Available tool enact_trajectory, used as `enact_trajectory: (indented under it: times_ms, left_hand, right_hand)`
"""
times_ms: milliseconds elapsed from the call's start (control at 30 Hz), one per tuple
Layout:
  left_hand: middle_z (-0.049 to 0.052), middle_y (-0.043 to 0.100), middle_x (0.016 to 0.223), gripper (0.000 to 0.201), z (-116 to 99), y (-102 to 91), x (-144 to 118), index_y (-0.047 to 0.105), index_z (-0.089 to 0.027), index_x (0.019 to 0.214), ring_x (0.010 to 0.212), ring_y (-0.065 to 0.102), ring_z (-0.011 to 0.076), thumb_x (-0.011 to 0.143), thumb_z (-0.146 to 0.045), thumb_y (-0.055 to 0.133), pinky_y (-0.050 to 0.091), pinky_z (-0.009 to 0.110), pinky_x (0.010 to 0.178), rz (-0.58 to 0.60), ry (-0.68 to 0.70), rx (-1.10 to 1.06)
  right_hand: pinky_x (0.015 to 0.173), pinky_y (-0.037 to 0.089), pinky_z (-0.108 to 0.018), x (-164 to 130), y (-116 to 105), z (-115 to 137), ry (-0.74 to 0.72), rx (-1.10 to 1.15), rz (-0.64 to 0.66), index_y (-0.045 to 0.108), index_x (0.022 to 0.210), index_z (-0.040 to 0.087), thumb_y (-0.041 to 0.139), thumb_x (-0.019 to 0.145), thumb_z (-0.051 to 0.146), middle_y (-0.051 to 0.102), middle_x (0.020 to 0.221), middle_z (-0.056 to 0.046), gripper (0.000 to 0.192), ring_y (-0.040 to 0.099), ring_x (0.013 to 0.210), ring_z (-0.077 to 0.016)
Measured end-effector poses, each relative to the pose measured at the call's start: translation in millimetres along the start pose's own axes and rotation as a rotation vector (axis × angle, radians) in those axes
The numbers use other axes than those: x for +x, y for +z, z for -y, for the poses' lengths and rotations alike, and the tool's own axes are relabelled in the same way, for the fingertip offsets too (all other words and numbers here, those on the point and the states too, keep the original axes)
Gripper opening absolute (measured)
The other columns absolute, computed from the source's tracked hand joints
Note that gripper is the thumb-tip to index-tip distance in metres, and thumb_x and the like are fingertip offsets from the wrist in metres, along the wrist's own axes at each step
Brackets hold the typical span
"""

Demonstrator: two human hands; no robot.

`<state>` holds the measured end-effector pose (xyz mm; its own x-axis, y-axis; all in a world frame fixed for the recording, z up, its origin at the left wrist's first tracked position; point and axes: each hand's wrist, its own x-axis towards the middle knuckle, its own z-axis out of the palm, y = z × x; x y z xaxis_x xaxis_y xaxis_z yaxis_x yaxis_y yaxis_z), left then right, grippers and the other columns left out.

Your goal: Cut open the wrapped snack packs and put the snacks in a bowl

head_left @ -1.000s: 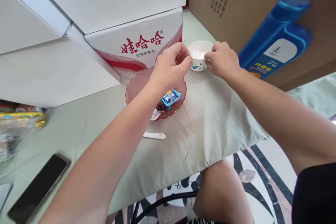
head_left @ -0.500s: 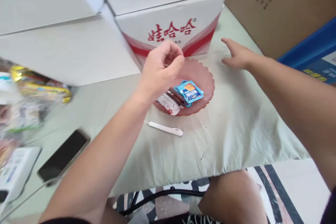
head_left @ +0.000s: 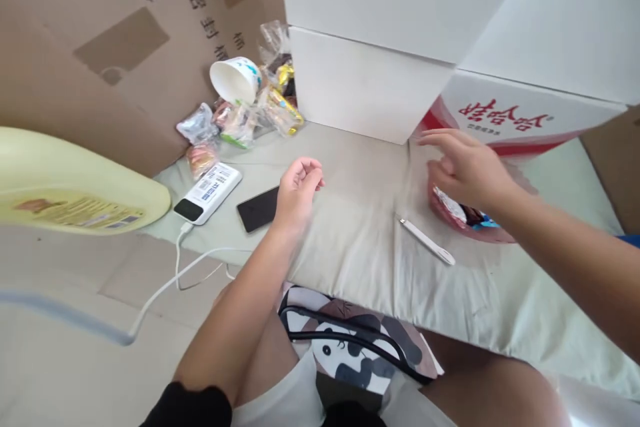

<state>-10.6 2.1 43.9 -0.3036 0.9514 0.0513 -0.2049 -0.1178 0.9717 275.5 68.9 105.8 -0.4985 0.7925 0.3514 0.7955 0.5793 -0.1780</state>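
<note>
My left hand (head_left: 299, 193) hovers beside the black phone (head_left: 257, 211), partly covering it. Its fingers are curled in toward the thumb, and I see nothing in them. Over the pink scalloped plate (head_left: 453, 219) hangs my right hand (head_left: 465, 167), its index finger stretched out and the thumb apart, holding nothing visible. Small snack packets lie on the plate: a silver-white one (head_left: 449, 202), a brown one (head_left: 471, 215) and a blue one (head_left: 489, 221), partly hidden by the right hand and wrist. Left of the plate, on the cloth, rests a slim white utility knife (head_left: 426, 240).
White boxes (head_left: 370, 90) stand behind the plate, one with red lettering. At the back left, a paper cup (head_left: 235, 80) lies tipped among wrapped snacks (head_left: 240, 123). A power bank (head_left: 210, 193) with a white cable (head_left: 165, 293) sits near a large yellow bottle (head_left: 75, 180).
The view has swung left, bringing the bottle, cup and cardboard into sight. My left hand has moved from over the plate to the phone; my right hand has come leftward over the plate.
</note>
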Motion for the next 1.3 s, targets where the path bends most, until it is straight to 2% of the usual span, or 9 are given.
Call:
enact_trajectory:
  times_ms: [167,333,467,600,733,867,1000,1133,1300]
  left_hand:
    - [-0.004,0.055,0.062,0.010,10.8,-38.9,-8.1,0.059,-0.022,0.074,0.060,0.051,0.0108,0.081,-0.022,0.065,0.041,0.027,0.064,-0.079,-0.120,-0.114]
    - [-0.004,0.053,0.063,0.013,8.9,-49.4,2.6,0.056,-0.021,0.076,0.059,0.046,0.0111,0.082,-0.028,0.066,0.039,0.027,0.060,-0.065,-0.137,-0.159]
    - [-0.003,0.051,0.065,0.018,-0.7,-56.9,12.9,0.053,-0.021,0.072,0.064,0.049,0.0116,0.086,-0.025,0.064,0.042,0.026,0.063,-0.066,-0.180,-0.203]
    - [-0.003,0.049,0.063,0.024,-7.3,-58.7,17.5,0.051,-0.021,0.068,0.063,0.047,0.0118,0.090,-0.019,0.062,0.042,0.027,0.062,-0.038,-0.223,-0.217]
    - [-0.003,0.047,0.059,0.027,-5.9,-53.8,19.8,0.052,-0.021,0.066,0.060,0.043,0.0118,0.091,-0.019,0.061,0.038,0.027,0.058,-0.038,-0.191,-0.203]
    - [-0.004,0.046,0.057,0.024,2.8,-44.5,17.7,0.054,-0.021,0.066,0.057,0.042,0.0116,0.089,-0.020,0.061,0.035,0.027,0.055,-0.068,-0.112,-0.145]
    - [-0.003,0.053,0.059,0.022,16.0,-31.1,9.4,0.056,-0.021,0.066,0.058,0.047,0.0112,0.087,-0.023,0.062,0.037,0.026,0.058,-0.011,-0.078,-0.061]
    - [-0.003,0.054,0.057,0.023,30.9,-16.8,3.1,0.057,-0.021,0.062,0.058,0.048,0.0114,0.085,-0.022,0.061,0.038,0.027,0.061,0.060,-0.037,0.049]
    - [-0.002,0.056,0.058,0.025,36.4,-7.4,0.3,0.059,-0.021,0.062,0.059,0.048,0.0123,0.087,-0.023,0.062,0.037,0.030,0.062,0.119,0.006,0.109]
  right_hand:
    - [0.113,0.051,-0.054,116.5,67.5,109.9,-0.204,0.034,0.212,0.063,0.134,0.027,0.047,0.089,0.015,0.065,0.142,-0.009,0.049,0.062,0.133,-0.0328]
    - [0.124,0.035,-0.059,238.4,131.8,200.5,-0.164,-0.081,0.213,0.061,0.141,0.022,0.053,0.093,0.014,0.045,0.163,-0.012,0.049,0.041,0.150,-0.0390]
    - [0.127,0.032,-0.061,301.2,170.5,228.4,-0.001,-0.058,0.340,0.056,0.145,0.012,0.059,0.096,0.022,0.019,0.176,-0.013,0.050,0.037,0.153,-0.0443]
    - [0.129,0.034,-0.053,322.1,174.9,231.8,0.084,-0.035,0.302,0.043,0.152,0.008,0.054,0.100,0.020,0.024,0.174,-0.013,0.055,0.049,0.147,-0.0361]
    - [0.130,0.031,-0.051,294.1,133.5,221.3,0.062,0.021,0.054,0.040,0.152,0.014,0.044,0.097,0.013,0.042,0.165,-0.008,0.055,0.040,0.154,-0.0293]
    - [0.125,0.040,-0.041,204.9,92.9,174.6,0.176,0.059,-0.053,0.058,0.138,0.020,0.042,0.083,0.005,0.062,0.147,-0.003,0.059,0.053,0.143,-0.0220]
    - [0.108,0.053,-0.051,98.0,88.0,103.6,0.447,0.093,0.099,0.067,0.124,0.024,0.048,0.076,0.011,0.069,0.131,-0.013,0.053,0.068,0.119,-0.0331]
    - [0.074,0.062,-0.051,33.8,86.6,48.8,0.642,0.255,0.207,0.064,0.125,0.023,0.050,0.076,0.021,0.071,0.119,-0.015,0.051,0.075,0.077,-0.0295]
    - [0.095,0.058,-0.060,2.9,44.6,38.2,0.665,0.053,0.135,0.058,0.136,0.022,0.055,0.086,0.036,0.063,0.137,-0.020,0.052,0.073,0.108,-0.0378]
